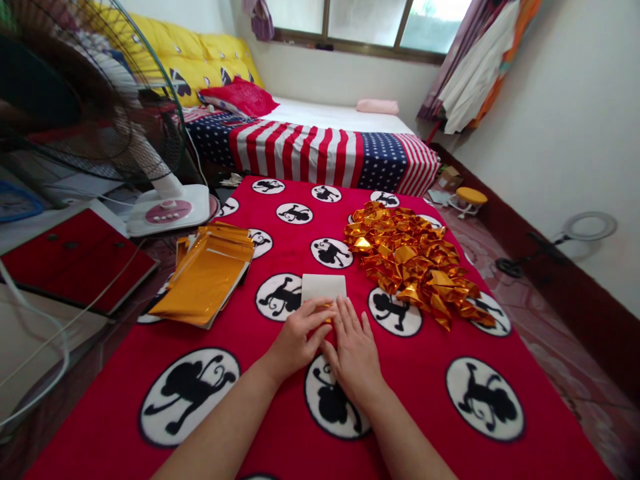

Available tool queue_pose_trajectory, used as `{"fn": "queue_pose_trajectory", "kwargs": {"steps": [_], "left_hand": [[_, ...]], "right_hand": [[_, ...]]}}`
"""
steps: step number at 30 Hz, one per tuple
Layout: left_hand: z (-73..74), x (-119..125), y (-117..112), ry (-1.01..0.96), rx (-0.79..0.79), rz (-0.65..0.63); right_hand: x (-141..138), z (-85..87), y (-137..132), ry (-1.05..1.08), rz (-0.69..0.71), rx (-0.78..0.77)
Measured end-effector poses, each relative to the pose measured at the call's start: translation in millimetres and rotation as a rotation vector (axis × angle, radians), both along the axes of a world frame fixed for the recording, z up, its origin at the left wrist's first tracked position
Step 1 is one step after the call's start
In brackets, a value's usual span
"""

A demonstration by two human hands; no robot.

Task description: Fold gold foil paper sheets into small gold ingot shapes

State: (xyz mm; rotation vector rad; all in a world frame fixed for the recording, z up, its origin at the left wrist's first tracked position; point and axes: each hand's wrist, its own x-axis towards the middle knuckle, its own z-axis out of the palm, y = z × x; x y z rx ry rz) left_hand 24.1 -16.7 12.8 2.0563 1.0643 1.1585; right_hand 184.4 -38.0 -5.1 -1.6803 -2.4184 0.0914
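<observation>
A sheet of foil paper [324, 286] lies on the red cloth in front of me, its pale back facing up. Along its near edge a bit of gold shows under my fingers, seemingly a folded strip. My left hand [301, 333] is closed, thumb and fingers pinching at that near edge. Stretched out flat, the fingers of my right hand [354, 347] rest on the sheet's near right part. To the left sits a stack of flat gold foil sheets [205, 273]. On the right spreads a heap of folded gold foil pieces [410, 253].
A red cloth [410, 393] with monkey prints covers the table. At the left stand a fan [167, 207] and a dark red panel [70, 257]. Beyond the table is a bed [320, 153]; a yellow stool [471, 196] and a ring light [590, 227] stand at the right.
</observation>
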Motion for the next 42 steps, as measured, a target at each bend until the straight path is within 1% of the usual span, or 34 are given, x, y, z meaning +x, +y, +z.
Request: {"fn": "queue_pose_trajectory", "kwargs": {"steps": [1,2,3,4,6,8,10,14,20,23,27,33,38,42], "left_hand": [[1.0,1.0,0.7,-0.031,-0.059,-0.051],[1.5,1.7,1.7,-0.056,-0.114,-0.072],[1.4,2.3,3.0,-0.08,-0.163,-0.062],[0.6,2.7,4.4,-0.1,-0.205,-0.028],[-2.8,4.0,7.0,-0.12,-0.261,0.084],[-7.6,5.8,8.7,-0.112,-0.282,0.2],[-12.0,7.7,9.4,-0.113,-0.3,0.273],[-14.1,9.2,8.9,-0.176,-0.373,0.344],[-4.0,3.0,8.5,-0.155,-0.457,0.405],[-1.2,-2.5,10.1,-0.108,-0.45,0.454],[-3.6,-9.4,13.7,-0.035,-0.398,0.512],[-11.6,-13.8,16.2,0.122,-0.241,0.58],[-14.9,-13.8,15.4,0.141,-0.215,0.582],[-14.5,-13.5,15.0,0.134,-0.189,0.583]], "right_hand": [[0.2,0.2,0.0,-0.001,0.002,-0.003],[0.3,0.6,0.0,-0.001,0.002,-0.006],[0.3,1.0,-0.1,-0.002,0.001,-0.01],[0.3,1.5,-0.1,-0.004,-0.002,-0.013],[0.1,2.4,-0.3,-0.008,-0.008,-0.017],[-0.1,3.0,-0.6,-0.012,-0.01,-0.02],[-0.2,3.3,-0.7,-0.014,-0.009,-0.023],[-0.3,3.3,-0.4,-0.016,-0.01,-0.024],[-0.4,3.7,-0.3,-0.002,-0.013,-0.028],[-0.4,4.7,-0.6,0.006,-0.012,-0.029],[-0.4,5.0,-0.9,0.01,-0.014,-0.028],[-0.2,4.0,-0.6,0.015,-0.014,-0.022],[0.5,4.2,-0.6,0.032,-0.01,-0.022],[1.0,6.0,-0.5,0.049,-0.004,-0.014]]}}
